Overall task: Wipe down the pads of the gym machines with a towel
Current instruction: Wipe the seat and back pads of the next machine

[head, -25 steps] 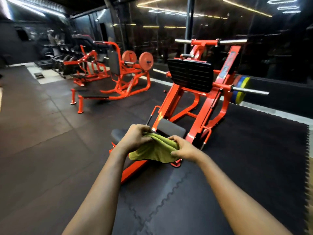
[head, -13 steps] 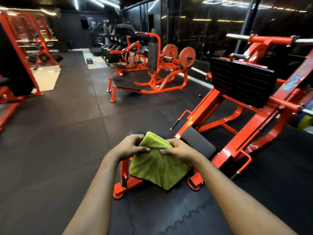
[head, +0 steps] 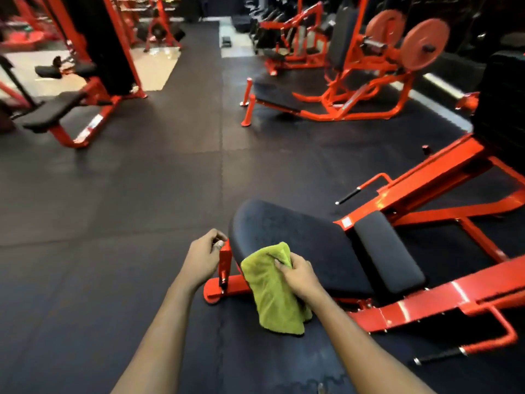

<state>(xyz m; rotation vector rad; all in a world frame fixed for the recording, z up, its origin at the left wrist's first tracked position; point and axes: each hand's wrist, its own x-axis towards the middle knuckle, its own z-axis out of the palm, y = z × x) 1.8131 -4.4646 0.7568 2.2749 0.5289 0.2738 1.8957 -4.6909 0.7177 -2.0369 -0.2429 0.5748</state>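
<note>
Hanging towel [head: 274, 291] gripped by right hand [head: 299, 275].

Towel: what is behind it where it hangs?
The towel, held by the right hand, covers the back pad's near edge and part of the orange frame; what lies behind is hidden.

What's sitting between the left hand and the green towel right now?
In the head view, an upright orange frame post stands between the left hand and the green towel, which the right hand holds.
</note>
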